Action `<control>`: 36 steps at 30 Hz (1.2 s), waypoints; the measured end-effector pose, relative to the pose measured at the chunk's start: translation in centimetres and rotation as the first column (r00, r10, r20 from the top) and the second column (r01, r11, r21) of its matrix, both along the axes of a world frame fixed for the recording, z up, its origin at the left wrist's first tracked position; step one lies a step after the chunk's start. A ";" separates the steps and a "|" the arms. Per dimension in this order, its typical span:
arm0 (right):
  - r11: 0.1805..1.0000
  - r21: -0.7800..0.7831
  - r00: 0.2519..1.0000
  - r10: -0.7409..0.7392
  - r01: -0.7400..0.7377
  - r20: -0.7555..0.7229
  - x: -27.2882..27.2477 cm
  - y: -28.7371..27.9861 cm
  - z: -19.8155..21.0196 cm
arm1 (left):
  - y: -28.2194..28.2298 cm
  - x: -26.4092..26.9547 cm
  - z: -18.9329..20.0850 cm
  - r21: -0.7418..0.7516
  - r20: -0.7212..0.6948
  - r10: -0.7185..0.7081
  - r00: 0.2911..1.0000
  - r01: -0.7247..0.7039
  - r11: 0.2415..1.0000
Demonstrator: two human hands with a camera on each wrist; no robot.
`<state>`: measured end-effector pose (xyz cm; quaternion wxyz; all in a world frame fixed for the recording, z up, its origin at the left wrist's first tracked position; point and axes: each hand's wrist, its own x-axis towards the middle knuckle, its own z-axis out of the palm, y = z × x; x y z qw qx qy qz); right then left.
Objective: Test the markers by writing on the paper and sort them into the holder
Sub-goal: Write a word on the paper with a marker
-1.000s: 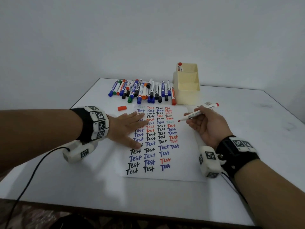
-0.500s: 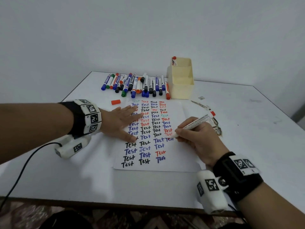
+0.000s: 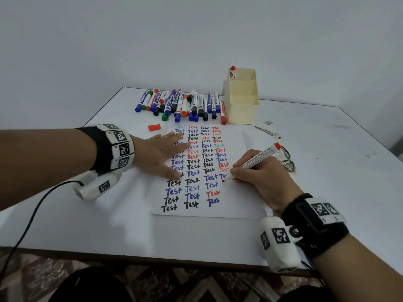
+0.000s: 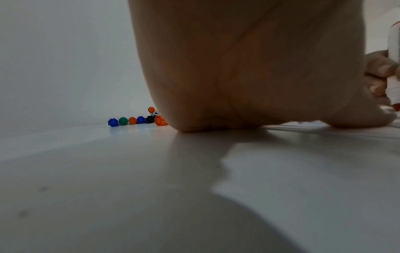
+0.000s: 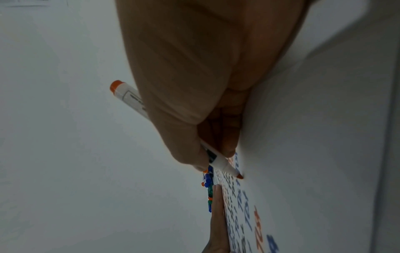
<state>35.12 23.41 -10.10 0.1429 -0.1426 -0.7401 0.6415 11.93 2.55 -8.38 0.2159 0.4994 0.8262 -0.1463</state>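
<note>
Paper (image 3: 250, 192): mostly filled. Holder (image 3: 241, 110), one o'clock: one marker (image 3: 232, 71) inside. Pile (image 3: 181, 104), twelve o'clock: untested. Right hand (image 3: 259, 177) grips red marker (image 3: 255, 162), tip on paper. Left hand (image 3: 161, 155) flat, pressing paper.

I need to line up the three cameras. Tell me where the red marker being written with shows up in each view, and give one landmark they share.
Head: the red marker slants in the right hand, right of centre, tip on the paper.
Left wrist: only at the far right edge, behind the left hand.
Right wrist: centre, emerging below the palm.
Shared landmark: the row of loose markers.
</note>
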 end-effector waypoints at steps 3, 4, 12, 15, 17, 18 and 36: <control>0.999 0.032 1.000 -0.006 0.006 0.008 0.1 -0.1 0.1 | 0.0 0.0 0.0 -0.002 0.005 0.007 1.000 -0.007 1.000; 0.999 0.043 1.000 -0.004 0.003 0.015 0.1 -0.1 0.1 | 0.0 0.0 0.0 0.000 0.003 0.007 1.000 -0.007 1.000; 0.996 0.089 1.000 0.002 -0.005 0.028 0.2 -0.1 0.3 | 0.0 0.1 0.0 0.001 -0.014 0.018 1.000 -0.018 1.000; 0.995 0.096 1.000 0.004 -0.007 0.031 0.1 -0.1 0.2 | 0.0 0.1 0.1 0.000 -0.015 0.017 1.000 -0.017 1.000; 0.994 0.112 0.999 0.005 -0.010 0.037 0.1 -0.1 0.2 | -0.1 0.1 0.0 0.002 -0.018 0.014 1.000 -0.014 1.000; 0.993 0.121 0.999 0.000 -0.005 0.036 0.1 0.0 0.1 | -0.1 0.1 -0.1 0.005 -0.020 0.013 1.000 -0.013 1.000; 0.991 0.133 1.000 -0.018 0.015 0.021 0.1 0.1 -0.1 | 0.0 -0.4 -0.4 0.006 0.001 0.005 1.000 -0.005 1.000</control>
